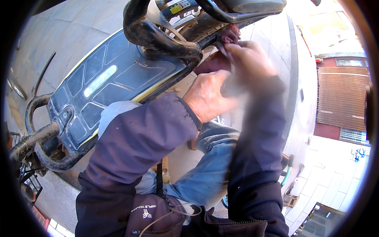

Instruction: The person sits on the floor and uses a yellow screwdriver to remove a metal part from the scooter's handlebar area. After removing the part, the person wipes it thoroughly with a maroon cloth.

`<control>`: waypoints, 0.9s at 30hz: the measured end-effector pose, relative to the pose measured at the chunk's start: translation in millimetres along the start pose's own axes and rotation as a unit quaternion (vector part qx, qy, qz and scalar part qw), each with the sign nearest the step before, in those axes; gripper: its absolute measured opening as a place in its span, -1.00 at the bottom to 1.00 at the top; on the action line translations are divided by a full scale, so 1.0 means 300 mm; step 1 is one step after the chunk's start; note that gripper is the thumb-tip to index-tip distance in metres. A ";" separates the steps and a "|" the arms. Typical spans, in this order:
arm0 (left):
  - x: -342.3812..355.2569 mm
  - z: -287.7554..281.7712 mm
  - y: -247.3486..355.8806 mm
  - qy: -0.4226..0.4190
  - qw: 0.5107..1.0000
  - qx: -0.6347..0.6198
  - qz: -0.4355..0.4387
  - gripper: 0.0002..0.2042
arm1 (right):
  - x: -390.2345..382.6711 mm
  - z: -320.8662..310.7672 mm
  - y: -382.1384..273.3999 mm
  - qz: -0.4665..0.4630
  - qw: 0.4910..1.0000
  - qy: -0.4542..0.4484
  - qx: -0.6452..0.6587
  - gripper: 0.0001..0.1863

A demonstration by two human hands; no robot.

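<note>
My right hand (254, 61), partly smeared by motion, grips a crumpled dark red rag (229, 34) beside the underside of a scooter frame. Just to its left and nearer me, my left hand (209, 94) is closed, knuckles up; what it holds is hidden. A dark red surface (215, 64) shows just beyond the left knuckles, and I cannot tell whether it is more of the rag. Alongside lies the scooter's ribbed dark footboard (130, 65) with yellow edging. A thick black tube (154, 37) bends over the footboard's far end, close to both hands.
A grey seat (252, 5) juts in at the top. Bent tubes (47, 158) stick out at the footboard's lower left. My jeans-clad knee (209, 158) is below my hands, and a small dark bag (152, 215) hangs at my front. Light paving (272, 43) lies to the right.
</note>
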State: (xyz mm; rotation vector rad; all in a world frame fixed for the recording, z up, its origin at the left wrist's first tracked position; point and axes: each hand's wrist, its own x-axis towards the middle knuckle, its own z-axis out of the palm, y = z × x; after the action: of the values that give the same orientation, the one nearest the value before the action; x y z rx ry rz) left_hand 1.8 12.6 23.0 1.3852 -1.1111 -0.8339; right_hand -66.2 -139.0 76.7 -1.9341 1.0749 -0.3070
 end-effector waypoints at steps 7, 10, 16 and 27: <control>0.010 -0.009 0.017 -0.012 1.000 -0.011 0.013 -0.58 | 0.145 0.026 0.052 -0.109 0.934 0.323 -0.108 -0.66; 0.004 -0.006 0.011 -0.011 0.999 -0.042 0.016 -0.55 | 0.146 -0.019 0.063 -0.151 0.896 0.416 -0.041 -0.71; 0.000 0.004 0.013 0.002 1.000 0.000 0.000 -0.54 | 0.081 -0.032 0.027 -0.026 0.972 0.201 0.115 -0.59; 0.001 0.010 -0.008 0.000 1.000 0.017 0.019 -0.57 | -0.008 -0.075 -0.001 0.099 0.989 -0.096 0.057 -0.68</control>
State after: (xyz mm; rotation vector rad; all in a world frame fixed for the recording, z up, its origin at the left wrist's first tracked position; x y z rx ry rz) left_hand -0.5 11.1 20.3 1.3883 -1.1528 -0.7902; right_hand -80.3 -150.1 90.5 -1.7009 1.0864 -0.0677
